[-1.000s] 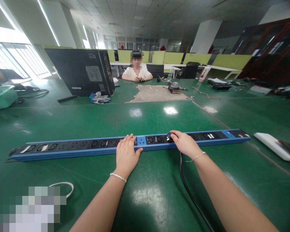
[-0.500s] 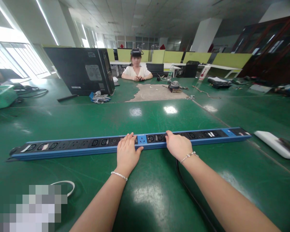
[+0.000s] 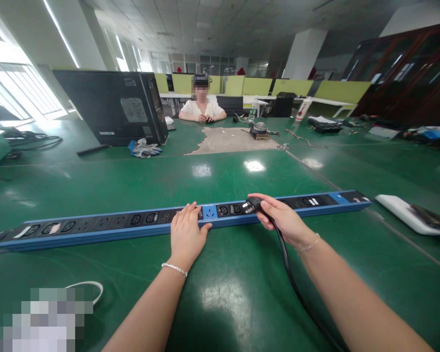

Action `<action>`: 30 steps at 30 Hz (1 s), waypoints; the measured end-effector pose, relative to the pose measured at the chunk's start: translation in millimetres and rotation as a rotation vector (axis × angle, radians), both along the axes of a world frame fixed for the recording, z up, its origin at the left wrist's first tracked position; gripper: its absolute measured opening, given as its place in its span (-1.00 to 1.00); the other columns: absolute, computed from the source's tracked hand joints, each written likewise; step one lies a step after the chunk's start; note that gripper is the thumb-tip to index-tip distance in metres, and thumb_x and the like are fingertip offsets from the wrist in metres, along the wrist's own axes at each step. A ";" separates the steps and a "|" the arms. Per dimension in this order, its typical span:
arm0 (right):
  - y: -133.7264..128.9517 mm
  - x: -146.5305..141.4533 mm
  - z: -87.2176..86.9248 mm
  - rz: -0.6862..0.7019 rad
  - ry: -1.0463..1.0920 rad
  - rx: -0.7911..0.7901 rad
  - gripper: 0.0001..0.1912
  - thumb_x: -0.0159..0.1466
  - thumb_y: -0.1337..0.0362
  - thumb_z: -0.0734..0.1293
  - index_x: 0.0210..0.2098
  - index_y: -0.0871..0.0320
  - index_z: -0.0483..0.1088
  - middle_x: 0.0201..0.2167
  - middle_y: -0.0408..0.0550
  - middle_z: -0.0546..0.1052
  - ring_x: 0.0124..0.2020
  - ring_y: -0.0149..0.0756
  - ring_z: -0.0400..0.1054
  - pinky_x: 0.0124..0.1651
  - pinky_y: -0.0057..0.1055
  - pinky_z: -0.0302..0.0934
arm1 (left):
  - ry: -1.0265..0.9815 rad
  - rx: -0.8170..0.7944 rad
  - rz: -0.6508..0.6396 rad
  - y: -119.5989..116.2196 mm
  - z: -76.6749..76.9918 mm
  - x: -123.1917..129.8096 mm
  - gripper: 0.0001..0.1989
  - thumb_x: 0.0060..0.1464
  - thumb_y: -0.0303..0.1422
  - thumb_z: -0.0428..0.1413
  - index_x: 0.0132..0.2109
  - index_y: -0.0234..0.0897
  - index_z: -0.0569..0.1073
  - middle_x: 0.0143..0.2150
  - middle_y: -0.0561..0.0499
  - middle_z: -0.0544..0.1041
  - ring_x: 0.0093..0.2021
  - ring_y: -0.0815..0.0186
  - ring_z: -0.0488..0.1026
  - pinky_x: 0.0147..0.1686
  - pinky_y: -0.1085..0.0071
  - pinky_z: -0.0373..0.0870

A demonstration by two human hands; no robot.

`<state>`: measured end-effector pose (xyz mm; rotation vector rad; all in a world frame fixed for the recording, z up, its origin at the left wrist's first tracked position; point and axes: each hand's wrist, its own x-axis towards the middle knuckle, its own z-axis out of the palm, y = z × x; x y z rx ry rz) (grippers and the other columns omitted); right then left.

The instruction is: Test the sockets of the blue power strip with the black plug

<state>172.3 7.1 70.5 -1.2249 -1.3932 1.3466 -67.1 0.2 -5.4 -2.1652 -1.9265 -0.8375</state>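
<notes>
A long blue and black power strip (image 3: pixel 124 239) lies across the green table, with several sockets along its top and a blue socket (image 3: pixel 209 212) near the middle. My left hand (image 3: pixel 186 230) rests on the strip just left of that blue socket, fingers over the far side and thumb along the near edge. Held in my right hand (image 3: pixel 280 215) is a black plug (image 3: pixel 252 205), its metal prongs facing left, above the strip and right of the blue socket. From the plug a black cable (image 3: pixel 289 274) runs down to the bottom edge.
A monitor (image 3: pixel 110 107) and gloves (image 3: pixel 145 148) are at the back left. Across the table sits a person (image 3: pixel 202 108). A white device (image 3: pixel 407 214) lies past the strip's right end. A white loop (image 3: pixel 97 291) and a blurred area are at lower left.
My right hand has turned and lifted off the strip, bringing the plug into sight with its prongs showing. My left hand stays on the strip. The whole view has shifted slightly.
</notes>
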 end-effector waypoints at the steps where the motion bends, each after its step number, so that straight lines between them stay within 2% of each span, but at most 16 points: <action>1: -1.4 0.7 -1.7 0.035 0.101 -0.047 -0.46 0.21 0.01 0.26 0.08 0.20 0.27 -0.68 -0.30 0.16 -0.68 -0.51 -0.05 -0.62 -0.51 -0.17 | 0.000 -0.001 -0.001 0.1 -0.3 -0.2 -0.55 0.04 -0.25 0.14 0.07 -0.30 0.36 0.18 -0.14 0.38 0.22 0.10 0.25 0.19 0.13 0.10; 4: -7.4 -2.0 -6.3 0.079 0.257 -0.105 -0.47 0.17 0.03 0.33 0.04 0.18 0.28 -0.66 -0.31 0.16 -0.67 -0.55 -0.07 -0.62 -0.53 -0.23 | -0.007 -0.003 -0.008 0.4 -1.0 -0.9 -0.56 0.03 -0.24 0.13 0.07 -0.27 0.36 0.19 -0.14 0.37 0.22 0.08 0.24 0.18 0.10 0.10; 7: -11.5 -8.3 -10.3 0.111 0.283 -0.097 -0.49 0.17 0.04 0.34 0.02 0.18 0.30 -0.65 -0.30 0.17 -0.66 -0.55 -0.05 -0.63 -0.53 -0.23 | -0.024 -0.001 -0.018 0.0 -0.2 -1.3 -0.55 0.03 -0.23 0.13 0.07 -0.26 0.37 0.19 -0.15 0.37 0.22 0.06 0.24 0.18 0.07 0.09; 10: -11.5 -13.9 -15.8 0.130 0.253 -0.076 -0.47 0.16 0.00 0.33 0.02 0.19 0.31 -0.65 -0.29 0.18 -0.65 -0.54 -0.04 -0.63 -0.53 -0.21 | -0.085 0.017 -0.052 -1.5 4.0 -0.4 -0.62 0.07 -0.22 0.09 0.04 -0.19 0.40 0.15 -0.09 0.42 0.19 0.10 0.28 0.18 0.05 0.08; 13: -9.9 -18.3 -21.8 0.147 0.211 -0.048 -0.45 0.17 -0.03 0.31 0.03 0.19 0.31 -0.65 -0.31 0.16 -0.65 -0.53 -0.04 -0.64 -0.53 -0.19 | -0.207 0.026 -0.166 -3.6 10.8 3.5 -0.77 0.13 -0.24 0.04 -0.09 -0.10 0.48 0.01 0.02 0.53 0.14 0.18 0.34 0.20 0.06 0.05; 17: -9.7 -25.4 -26.6 0.171 0.159 0.009 -0.47 0.19 -0.04 0.28 0.03 0.17 0.32 -0.63 -0.30 0.15 -0.63 -0.52 -0.03 -0.63 -0.54 -0.17 | -0.418 -0.025 -0.306 -5.8 17.8 11.5 -0.84 0.13 -0.30 0.04 -0.23 -0.11 0.52 -0.20 0.07 0.59 0.05 0.24 0.40 0.18 0.12 0.11; 22: -12.2 -34.8 -31.0 0.187 0.067 0.068 -0.54 0.24 -0.01 0.22 0.01 0.15 0.35 -0.58 -0.26 0.21 -0.62 -0.53 0.00 -0.60 -0.55 -0.09 | -0.532 -0.109 -0.361 -6.7 20.4 16.1 -0.87 0.09 -0.33 0.07 -0.30 -0.12 0.53 -0.27 0.07 0.59 0.05 0.23 0.39 0.21 0.07 0.04; 25: -15.3 -39.4 -33.8 0.165 -0.027 0.107 -0.60 0.28 0.05 0.18 0.01 0.10 0.37 -0.37 -0.13 0.40 -0.54 -0.51 0.15 -0.49 -0.53 0.09 | -0.523 -0.153 -0.349 -6.2 20.7 16.0 -0.88 0.07 -0.34 0.07 -0.37 -0.14 0.50 -0.31 0.08 0.59 0.05 0.24 0.40 0.24 0.04 -0.02; 28: -18.5 -42.5 -34.5 0.138 -0.157 0.205 -0.63 0.30 0.12 0.14 0.02 0.05 0.37 -0.05 -0.06 0.43 -0.23 -0.38 0.33 -0.23 -0.44 0.24 | -0.490 -0.198 -0.330 -5.6 21.1 15.8 -0.84 0.10 -0.33 0.03 -0.40 -0.16 0.46 -0.27 0.07 0.58 0.03 0.26 0.41 0.25 0.03 -0.06; 30: -19.6 -43.6 -33.8 0.125 -0.246 0.275 -0.63 0.31 0.16 0.13 0.03 0.05 0.38 -0.01 -0.07 0.44 -0.08 -0.32 0.32 -0.06 -0.37 0.22 | -0.457 -0.234 -0.346 -5.3 21.8 15.9 -0.81 0.12 -0.33 -0.01 -0.41 -0.17 0.43 -0.25 0.07 0.57 0.01 0.28 0.42 0.26 0.01 -0.10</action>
